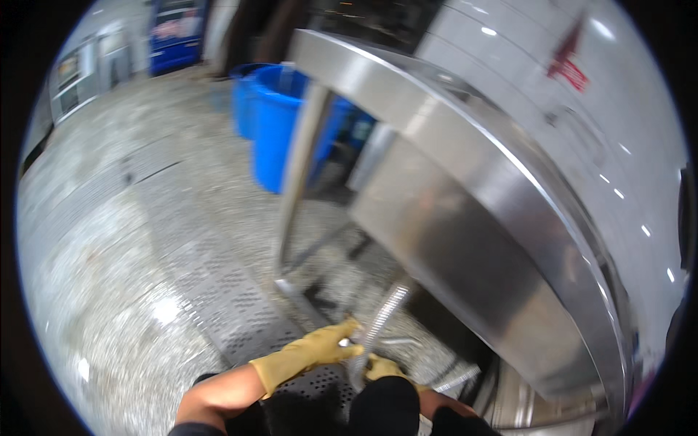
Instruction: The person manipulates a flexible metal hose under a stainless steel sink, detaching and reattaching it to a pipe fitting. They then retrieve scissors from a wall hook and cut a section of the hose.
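Sink: a large stainless-steel sink [465,211] fills the right half of the view, its broad rim bent into a curve by the lens, its deep basin hanging below.
Hose: the pale, ribbed hose [379,316] stands at a slant under the near part of the sink, its upper end close to the basin's underside, its lower end down between the two hands.
Left hand: in a yellow rubber glove, the left hand [326,346] comes to the hose from the left, below the sink; fingers curved, thumb apart from them, tips at the hose. Blur leaves it unclear whether they pinch it.
Right hand: also in a yellow glove, the right hand [383,367] is just right of the hose, below the sink, partly hidden by hose and knee; I cannot tell whether its fingers are closed.
Second hose: another ribbed length [456,378] lies low under the sink, to the right of the hands.
Sink leg: a square metal leg [297,174] drops from the sink's far left corner.
Bins: a big blue bin [274,138] stands behind that leg, with a second blue bin [242,109] just beside it.
Floor: perforated metal plates [218,291] run along the wet floor [109,254], left of the sink.
Writing: a red pennant-like sign [569,62] on the white tiled wall [502,43] above the sink carries pale lettering, smeared by blur. A blue cabinet [177,36], far beyond the sink to the left, shows pale and reddish patches too blurred to read.
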`<state>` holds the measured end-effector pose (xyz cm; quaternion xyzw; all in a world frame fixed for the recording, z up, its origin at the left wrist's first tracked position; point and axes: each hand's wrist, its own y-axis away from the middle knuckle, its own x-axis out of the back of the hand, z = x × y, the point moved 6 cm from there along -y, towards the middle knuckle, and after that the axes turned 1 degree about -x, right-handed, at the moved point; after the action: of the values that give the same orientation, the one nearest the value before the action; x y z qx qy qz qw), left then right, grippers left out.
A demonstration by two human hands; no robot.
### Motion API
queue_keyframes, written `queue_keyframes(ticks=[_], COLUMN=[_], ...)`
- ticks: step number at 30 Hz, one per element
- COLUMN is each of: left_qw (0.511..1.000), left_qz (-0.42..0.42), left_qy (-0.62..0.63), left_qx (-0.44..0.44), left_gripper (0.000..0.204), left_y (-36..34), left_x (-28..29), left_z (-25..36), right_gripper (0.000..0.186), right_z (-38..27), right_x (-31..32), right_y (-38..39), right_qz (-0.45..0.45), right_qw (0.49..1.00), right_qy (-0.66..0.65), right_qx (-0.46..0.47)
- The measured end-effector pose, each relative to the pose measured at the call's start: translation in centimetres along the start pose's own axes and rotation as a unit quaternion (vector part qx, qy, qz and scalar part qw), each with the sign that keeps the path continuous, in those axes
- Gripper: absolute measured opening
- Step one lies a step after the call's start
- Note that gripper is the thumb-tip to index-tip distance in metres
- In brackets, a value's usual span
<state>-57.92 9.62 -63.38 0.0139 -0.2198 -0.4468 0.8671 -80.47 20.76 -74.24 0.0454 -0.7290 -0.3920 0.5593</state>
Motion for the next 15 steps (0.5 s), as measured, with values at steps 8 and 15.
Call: queue_keyframes(ticks=[8, 15], left_qw=[0.979, 0.967], left_qz=[-0.103, -0.008], left_qy=[-0.157, -0.2], left_qx=[0.077, 0.158], left_gripper=[0.074, 0.074], left_y=[9.4, 14.2], left_x=[4.8, 3.6], left_z=[6.2, 5.2], right_gripper=[0.053, 0.052], right_z=[4.8, 3.3], right_x=[-4.0, -2.0], right_y=[-2.3, 1.1], right_qz=[0.025, 0.112], right_qw=[1.0, 0.988], right_qy=[0.005, 0.067], right_qx=[0.018, 0.08])
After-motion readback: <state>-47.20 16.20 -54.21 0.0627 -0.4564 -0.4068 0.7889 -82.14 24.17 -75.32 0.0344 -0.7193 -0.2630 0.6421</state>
